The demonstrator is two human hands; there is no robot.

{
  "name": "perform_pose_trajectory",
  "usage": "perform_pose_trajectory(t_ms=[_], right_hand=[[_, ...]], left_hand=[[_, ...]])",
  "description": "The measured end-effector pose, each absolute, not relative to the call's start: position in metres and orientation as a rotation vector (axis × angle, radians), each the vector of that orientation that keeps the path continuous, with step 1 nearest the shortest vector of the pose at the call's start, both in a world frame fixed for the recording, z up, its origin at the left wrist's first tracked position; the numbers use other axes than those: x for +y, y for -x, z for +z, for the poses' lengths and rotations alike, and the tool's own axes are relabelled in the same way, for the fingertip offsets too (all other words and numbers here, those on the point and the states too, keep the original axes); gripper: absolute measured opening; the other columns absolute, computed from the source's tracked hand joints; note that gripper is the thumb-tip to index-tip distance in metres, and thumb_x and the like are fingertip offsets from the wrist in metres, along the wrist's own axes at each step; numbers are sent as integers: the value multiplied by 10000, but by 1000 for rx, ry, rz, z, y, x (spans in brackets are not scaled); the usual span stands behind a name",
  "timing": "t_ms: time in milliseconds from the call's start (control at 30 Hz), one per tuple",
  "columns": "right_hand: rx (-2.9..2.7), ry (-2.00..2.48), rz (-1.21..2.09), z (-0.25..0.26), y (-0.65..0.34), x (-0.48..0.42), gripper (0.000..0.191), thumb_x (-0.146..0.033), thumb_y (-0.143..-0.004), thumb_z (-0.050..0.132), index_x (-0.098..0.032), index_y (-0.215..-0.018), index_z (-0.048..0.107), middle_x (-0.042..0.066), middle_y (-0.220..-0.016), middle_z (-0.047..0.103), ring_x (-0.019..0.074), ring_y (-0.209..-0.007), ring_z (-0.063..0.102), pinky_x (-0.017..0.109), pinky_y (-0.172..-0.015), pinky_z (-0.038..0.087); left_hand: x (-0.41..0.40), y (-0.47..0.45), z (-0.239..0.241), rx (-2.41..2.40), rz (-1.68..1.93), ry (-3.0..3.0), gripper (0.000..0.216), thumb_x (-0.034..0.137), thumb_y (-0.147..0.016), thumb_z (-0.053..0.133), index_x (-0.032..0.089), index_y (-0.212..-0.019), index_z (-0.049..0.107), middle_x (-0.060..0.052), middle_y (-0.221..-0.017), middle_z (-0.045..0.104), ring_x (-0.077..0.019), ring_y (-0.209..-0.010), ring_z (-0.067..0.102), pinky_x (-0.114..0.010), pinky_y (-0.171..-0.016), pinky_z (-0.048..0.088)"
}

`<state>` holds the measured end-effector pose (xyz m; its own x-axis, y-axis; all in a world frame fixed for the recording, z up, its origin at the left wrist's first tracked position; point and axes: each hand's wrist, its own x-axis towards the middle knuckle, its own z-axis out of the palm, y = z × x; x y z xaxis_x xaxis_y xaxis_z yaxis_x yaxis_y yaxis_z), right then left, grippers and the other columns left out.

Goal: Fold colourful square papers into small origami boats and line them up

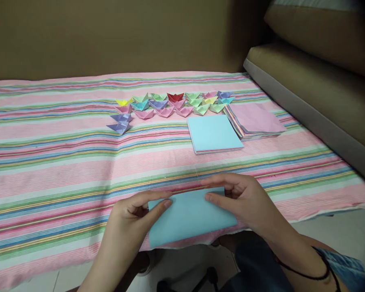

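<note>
A light blue sheet of paper (pixel 188 217), folded into a rectangle, lies at the near edge of the striped cloth. My left hand (pixel 134 215) pinches its left end, thumb on top. My right hand (pixel 240 198) grips its right end, thumb pressed on the paper and fingers curled over the far edge. Both hands are closed on the sheet.
A pink, green and blue striped cloth (pixel 63 162) covers the surface. Several small folded paper boats (pixel 170 105) in mixed colours sit in rows at the back. A blue-topped paper stack (pixel 214 133) and a pink-topped stack (pixel 257 119) lie beside them. A brown cushion (pixel 316 85) runs along the right.
</note>
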<state>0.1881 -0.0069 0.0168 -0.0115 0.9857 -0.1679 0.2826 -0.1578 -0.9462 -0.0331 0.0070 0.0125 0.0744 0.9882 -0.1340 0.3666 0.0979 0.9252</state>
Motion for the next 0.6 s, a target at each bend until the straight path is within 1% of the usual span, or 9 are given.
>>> perform_pose_trajectory(t_ms=[100, 167, 233, 300, 400, 500, 567, 600], right_hand=[[-1363, 1488, 1226, 18, -188, -7, 122, -250, -721, 664, -228, -832, 712, 17, -793, 706, 148, -646, 605, 235, -504, 420], [-1362, 1503, 1218, 18, -188, -7, 125, -244, -717, 666, -239, -833, 711, 5, -761, 705, 142, -623, 603, 231, -490, 413], [-1356, 1530, 1215, 16, -187, -7, 127, -241, -714, 666, -244, -834, 710, -4, -722, 697, 134, -593, 589, 228, -472, 398], [-1353, 1543, 1215, 14, -187, -6, 119, -245, -710, 668, -239, -821, 709, -2, -701, 691, 134, -581, 578, 232, -472, 391], [-1365, 1539, 1209, 8, -187, -4, 115, -255, -696, 674, -227, -803, 709, 12, -730, 695, 148, -607, 584, 250, -508, 408], [-1408, 1567, 1173, 2, -187, -1, 128, -262, -698, 660, -219, -807, 711, 14, -689, 676, 160, -590, 576, 264, -502, 403], [-1451, 1604, 1103, -2, -186, 1, 136, -251, -701, 646, -218, -815, 711, 11, -662, 666, 165, -575, 569, 269, -489, 391], [-1464, 1617, 1063, -4, -185, 2, 147, -238, -698, 644, -219, -828, 709, 14, -690, 677, 171, -594, 580, 272, -498, 398]], left_hand=[[7, 33, 11, 1457, 857, -1430, 108, 295, -655, 716, 262, -752, 750, 21, -551, 627, -98, -459, 473, -207, -381, 313], [7, 32, 10, 1465, 844, -1418, 126, 311, -651, 720, 239, -752, 743, 21, -543, 625, -87, -431, 441, -209, -377, 299], [7, 31, 10, 1445, 829, -1370, 186, 319, -653, 722, 223, -812, 725, 13, -591, 653, -96, -464, 477, -212, -411, 342], [8, 30, 9, 1411, 817, -1305, 277, 317, -659, 721, 219, -915, 683, 5, -658, 682, -119, -543, 541, -219, -475, 397], [9, 29, 8, 1415, 787, -1276, 379, 324, -685, 702, 228, -1037, 599, 10, -687, 695, -132, -590, 569, -232, -521, 419], [11, 29, 5, 1485, 740, -1373, 368, 326, -704, 685, 234, -1044, 576, 22, -682, 700, -132, -578, 564, -246, -533, 409], [12, 29, 3, 1505, 716, -1460, 311, 315, -715, 675, 232, -1004, 597, 22, -690, 706, -142, -604, 581, -259, -556, 413], [13, 28, 2, 1505, 711, -1494, 275, 306, -722, 668, 230, -980, 609, 20, -704, 711, -150, -629, 596, -265, -572, 420]])
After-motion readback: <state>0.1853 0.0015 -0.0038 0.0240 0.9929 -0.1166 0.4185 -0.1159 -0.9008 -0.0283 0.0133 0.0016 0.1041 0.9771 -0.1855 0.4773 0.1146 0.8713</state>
